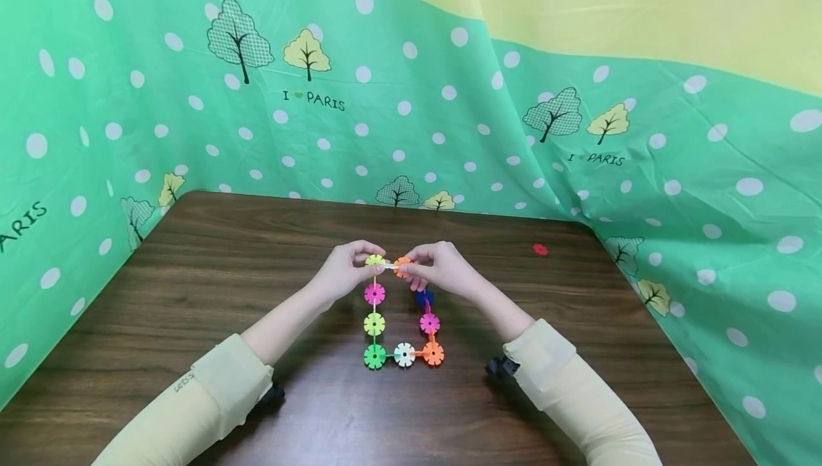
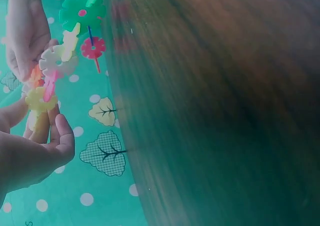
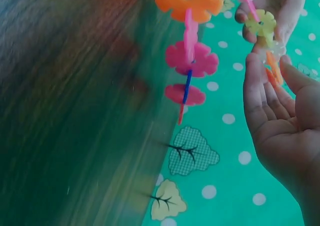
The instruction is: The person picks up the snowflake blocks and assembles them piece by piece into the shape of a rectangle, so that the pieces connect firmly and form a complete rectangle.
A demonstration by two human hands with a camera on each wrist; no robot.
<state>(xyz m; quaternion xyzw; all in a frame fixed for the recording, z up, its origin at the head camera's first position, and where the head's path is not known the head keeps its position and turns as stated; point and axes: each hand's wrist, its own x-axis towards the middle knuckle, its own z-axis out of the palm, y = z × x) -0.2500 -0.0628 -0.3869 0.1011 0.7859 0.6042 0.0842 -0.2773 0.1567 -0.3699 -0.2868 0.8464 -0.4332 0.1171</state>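
My left hand pinches a yellow notched plastic disc at the top left of a chain of interlocking snowflake discs. Opposite it, my right hand holds an orange disc between thumb and fingers. A white disc, seen edge-on, bridges the two held discs. Down the left side run a pink disc, a yellow one and a green disc. Along the bottom are a white disc and an orange one. A dark blue disc, partly below my right hand, tops the right side.
A loose red disc lies on the brown wooden table toward the far right. Green polka-dot cloth hangs behind the table and along its sides. Dark wrist devices show at both sleeves.
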